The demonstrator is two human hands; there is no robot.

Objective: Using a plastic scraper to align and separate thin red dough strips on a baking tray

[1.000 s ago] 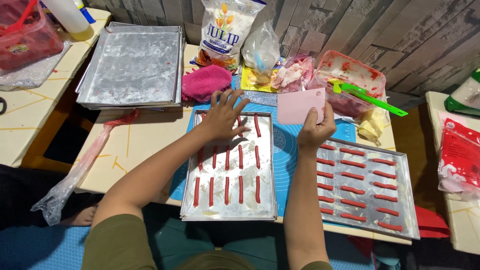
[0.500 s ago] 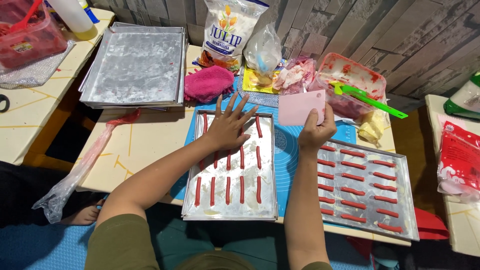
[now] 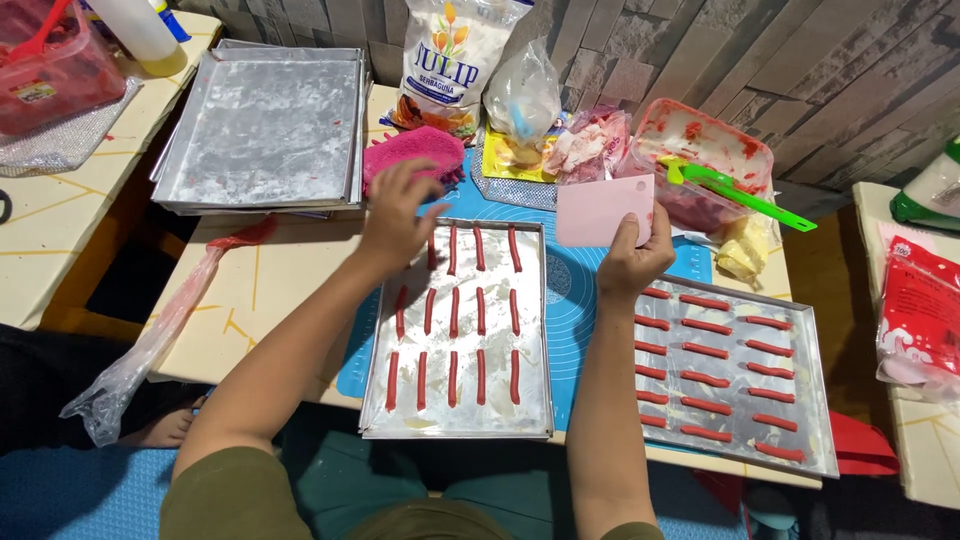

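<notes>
On blue mat (image 3: 575, 310), metal tray (image 3: 460, 420) with rows of red dough strips (image 3: 455, 312). Left hand (image 3: 398, 215) hovers over tray's far corner, fingers loosely curled. Right hand (image 3: 632, 258) pinches pink scraper (image 3: 603, 209) upright, beside second filled tray (image 3: 800, 400).

Stacked empty trays (image 3: 262, 125), a flour bag (image 3: 455, 60) and a green spatula (image 3: 740, 190) sit behind.

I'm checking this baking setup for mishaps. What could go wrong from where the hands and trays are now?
The left hand hovers over the top of the middle tray, so it might smear the red dough strips. The right tray seems to overhang the table's near edge and could tip. The pink scraper in the right hand might drop onto the strips.
</notes>
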